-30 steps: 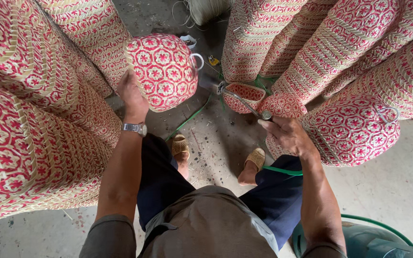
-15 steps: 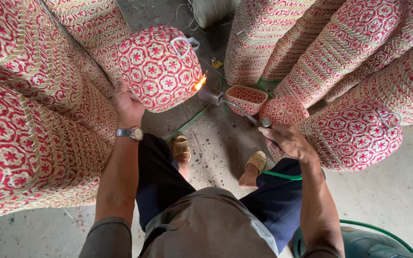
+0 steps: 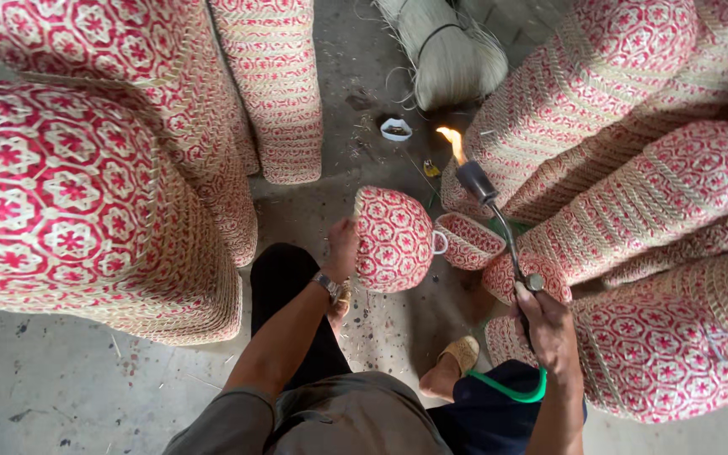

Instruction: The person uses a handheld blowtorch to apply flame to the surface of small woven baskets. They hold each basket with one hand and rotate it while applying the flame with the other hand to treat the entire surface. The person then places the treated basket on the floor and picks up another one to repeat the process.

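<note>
A: Far left, tall stacks of red-and-straw woven baskets (image 3: 86,194), three stacks countable on this side, standing on the concrete floor (image 3: 61,396).

B: Then the left hand (image 3: 343,248), grip closed around the rim of one small patterned basket (image 3: 393,238), held up above the floor, bottom turned toward the torch. One wristwatch (image 3: 328,286) on that arm.

A: Best kept turning slowly, probably, so stray fibres singe without scorching the weave; fingers well behind the rim.

B: Just right of it, one smaller lid-like basket (image 3: 469,240) lying against the pile. Above, one white dish (image 3: 396,129) and one bundle of raw straw (image 3: 448,50).

A: Right hand (image 3: 545,324), grip wrapped tight on the one gas torch (image 3: 499,215), flame (image 3: 452,143) lit, pointing up and away. Better angled clear of the right-hand stacks (image 3: 634,168), at least four there. One green hose (image 3: 507,389) trailing below.
</note>
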